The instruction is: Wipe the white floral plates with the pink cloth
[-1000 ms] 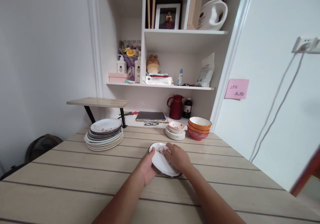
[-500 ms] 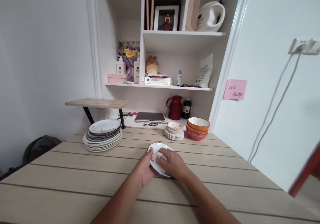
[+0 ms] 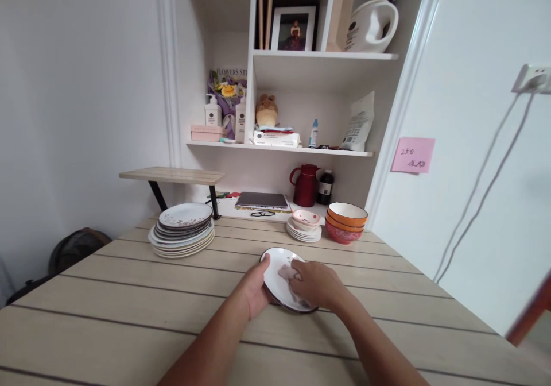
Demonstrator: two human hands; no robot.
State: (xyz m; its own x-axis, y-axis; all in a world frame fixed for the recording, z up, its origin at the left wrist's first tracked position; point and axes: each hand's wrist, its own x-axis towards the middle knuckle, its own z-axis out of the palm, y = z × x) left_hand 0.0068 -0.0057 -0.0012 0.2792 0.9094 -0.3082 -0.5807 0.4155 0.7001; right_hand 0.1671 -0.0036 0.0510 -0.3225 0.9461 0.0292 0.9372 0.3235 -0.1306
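Note:
A white plate (image 3: 275,268) with a dark rim and a small floral print is held just over the table, tilted slightly. My left hand (image 3: 257,288) grips its left edge, thumb on top and fingers underneath. On the plate's face, my right hand (image 3: 316,282) presses a crumpled pale pink cloth (image 3: 286,272) with bunched fingers. Part of the cloth is hidden beneath those fingers.
To the left stands a tall stack of plates (image 3: 183,234) near a small raised shelf (image 3: 172,174). Small saucers with a bowl (image 3: 305,219) on top and stacked orange and red bowls (image 3: 345,222) are at the back right. Behind is a red jug (image 3: 305,186).
My right hand and the cloth have slid from the plate's middle toward its right side, uncovering more of its face. The whole view has shifted slightly.

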